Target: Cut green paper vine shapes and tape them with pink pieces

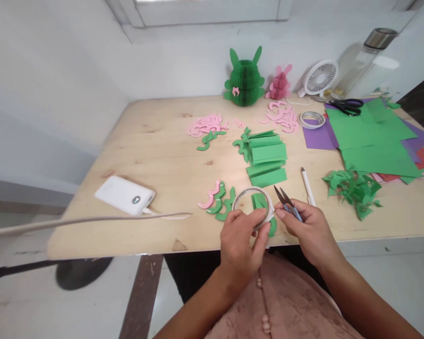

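Near the table's front edge my left hand is closed around a roll of tape, held up so I look through its ring. My right hand grips small scissors with blue handles, their blades pointing up and slightly apart. Its thumb and finger pinch close to the tape's loose end at the roll's right side. Behind and below the roll lies a green paper piece, partly hidden. Just left of it are wavy green cutouts and a pink wavy cutout.
Folded green strips, pink cutouts, a white pen and green scraps lie around. Green sheets, black scissors and another tape roll are right. A power bank lies left; a green paper figure stands behind.
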Available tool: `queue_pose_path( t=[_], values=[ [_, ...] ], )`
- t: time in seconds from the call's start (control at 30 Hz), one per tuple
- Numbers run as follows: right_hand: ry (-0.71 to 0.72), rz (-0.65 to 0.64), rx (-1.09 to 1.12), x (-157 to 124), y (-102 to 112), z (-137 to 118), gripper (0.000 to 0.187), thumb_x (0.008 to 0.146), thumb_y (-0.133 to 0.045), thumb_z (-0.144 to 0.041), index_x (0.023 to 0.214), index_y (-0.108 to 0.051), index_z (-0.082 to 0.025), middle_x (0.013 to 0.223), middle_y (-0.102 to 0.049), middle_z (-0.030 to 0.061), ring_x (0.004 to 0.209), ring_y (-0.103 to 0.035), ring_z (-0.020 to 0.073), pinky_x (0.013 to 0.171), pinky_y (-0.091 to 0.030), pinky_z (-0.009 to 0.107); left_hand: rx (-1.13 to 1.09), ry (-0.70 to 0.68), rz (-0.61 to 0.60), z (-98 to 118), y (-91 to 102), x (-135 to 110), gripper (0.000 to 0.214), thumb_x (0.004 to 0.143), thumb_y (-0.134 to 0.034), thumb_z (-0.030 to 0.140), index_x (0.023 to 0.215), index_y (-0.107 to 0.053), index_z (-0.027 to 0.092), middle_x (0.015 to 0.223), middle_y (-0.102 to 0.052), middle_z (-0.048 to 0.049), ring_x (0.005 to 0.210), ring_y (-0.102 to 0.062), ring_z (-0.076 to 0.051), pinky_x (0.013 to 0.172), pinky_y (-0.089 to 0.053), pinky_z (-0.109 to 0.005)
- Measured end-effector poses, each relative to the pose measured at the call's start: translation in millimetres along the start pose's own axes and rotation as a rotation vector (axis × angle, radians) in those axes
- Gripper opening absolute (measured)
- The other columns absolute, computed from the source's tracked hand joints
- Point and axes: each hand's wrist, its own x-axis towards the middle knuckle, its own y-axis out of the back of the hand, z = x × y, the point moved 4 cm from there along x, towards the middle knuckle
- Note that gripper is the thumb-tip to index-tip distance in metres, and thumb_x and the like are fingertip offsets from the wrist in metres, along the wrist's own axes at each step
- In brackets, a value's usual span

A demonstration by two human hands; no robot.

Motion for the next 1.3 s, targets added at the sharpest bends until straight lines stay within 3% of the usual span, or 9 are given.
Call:
queue_pose_path(
  t=[0.17, 0.43, 0.57, 0.7, 0.77, 0.87, 0.97, 1.13, 1.3],
  values=[
    [-0.051, -0.034, 0.087, 1, -2, 5, 0.031, 0.075, -0.069, -0.047, 0.076, -0.065, -0.016, 0.056, -0.038, -0.0061, 0.047, -0.023, 0.0058, 0.04, -0.019, 0.02, 0.028, -0.072, 0.006, -1, -1.2, -3, 0.03, 0.084, -0.058, 0.013, 0.112, -0.06, 0.025, 0.084, -0.074, -0.0028, 0.063, -0.064, -0.016, 0.074, -0.048, -0.036],
    [-0.205, -0.066, 0.329, 0, -8, 3, 0.032, 0.068, -0.076, -0.043, 0.072, -0.058, -0.017, 0.052, -0.033, -0.0097, 0.045, -0.019, 0.0046, 0.041, -0.014, 0.021, 0.016, -0.104, -0.021, -2, -2.0, -3, 0.037, 0.082, -0.059, 0.008, 0.114, -0.057, 0.025, 0.088, -0.073, -0.0025, 0.063, -0.064, -0.016, 0.075, -0.046, -0.036],
    [-0.228, -0.05, 0.487, -1, -1, -4, 0.029, 0.067, -0.078, -0.036, 0.069, -0.055, -0.018, 0.046, -0.024, -0.0126, 0.042, -0.014, 0.004, 0.04, -0.013, 0.021, -0.041, -0.031, -0.018, -6, -1.6, -1, 0.032, 0.082, -0.059, 0.01, 0.111, -0.058, 0.024, 0.084, -0.072, -0.0011, 0.065, -0.066, -0.016, 0.075, -0.048, -0.035],
    [-0.16, 0.07, 0.586, -2, 23, -7, 0.035, 0.068, -0.078, -0.028, 0.059, -0.046, -0.02, 0.047, -0.024, -0.0115, 0.042, -0.013, 0.0044, 0.039, -0.013, 0.02, -0.199, 0.158, -0.058, -13, -5.9, 8, 0.025, 0.085, -0.059, 0.017, 0.11, -0.057, 0.023, 0.088, -0.071, -0.0029, 0.077, -0.069, -0.017, 0.067, -0.052, -0.028],
    [-0.118, 0.143, 0.625, -3, 37, -6, 0.036, 0.069, -0.078, -0.025, 0.059, -0.044, -0.02, 0.048, -0.026, -0.0108, 0.042, -0.014, 0.0042, 0.038, -0.014, 0.019, -0.234, 0.171, -0.095, -11, -13.0, 19, 0.022, 0.086, -0.058, 0.019, 0.108, -0.058, 0.022, 0.092, -0.071, -0.0033, 0.08, -0.07, -0.017, 0.07, -0.052, -0.028],
    [-0.102, 0.23, 0.628, -8, 54, -4, 0.032, 0.069, -0.078, -0.024, 0.061, -0.047, -0.019, 0.047, -0.026, -0.011, 0.041, -0.014, 0.0032, 0.038, -0.014, 0.019, -0.177, 0.03, -0.157, -4, -33.7, 43, 0.021, 0.089, -0.054, 0.021, 0.109, -0.058, 0.022, 0.094, -0.072, -0.0035, 0.079, -0.069, -0.017, 0.082, -0.049, -0.033],
    [-0.07, 0.316, 0.612, -12, 65, -6, 0.033, 0.069, -0.079, -0.023, 0.061, -0.047, -0.018, 0.047, -0.028, -0.0104, 0.04, -0.017, 0.0027, 0.038, -0.016, 0.019, -0.024, -0.171, -0.273, 3, -69.2, 69, 0.018, 0.092, -0.049, 0.022, 0.109, -0.057, 0.02, 0.085, -0.073, -0.0016, 0.076, -0.068, -0.017, 0.085, -0.044, -0.035],
    [-0.049, 0.397, 0.616, -18, 72, -7, 0.043, 0.067, -0.08, -0.02, 0.056, -0.038, -0.018, 0.046, -0.029, -0.0098, 0.039, -0.022, 0.0023, 0.038, -0.02, 0.017, 0.345, -0.412, -0.46, 8, -134.2, 102, 0.019, 0.092, -0.048, 0.018, 0.108, -0.056, 0.018, 0.072, -0.071, -0.0007, 0.071, -0.066, -0.019, 0.077, -0.037, -0.035],
    [-0.048, 0.424, 0.621, -19, 76, -3, 0.047, 0.067, -0.08, -0.017, 0.056, -0.034, -0.019, 0.046, -0.031, -0.0095, 0.04, -0.024, 0.0024, 0.039, -0.021, 0.017, 0.395, -0.523, -0.577, 24, -169.4, 113, 0.021, 0.091, -0.048, 0.015, 0.109, -0.056, 0.018, 0.073, -0.071, -0.0019, 0.068, -0.065, -0.02, 0.069, -0.032, -0.035]
  ],
)
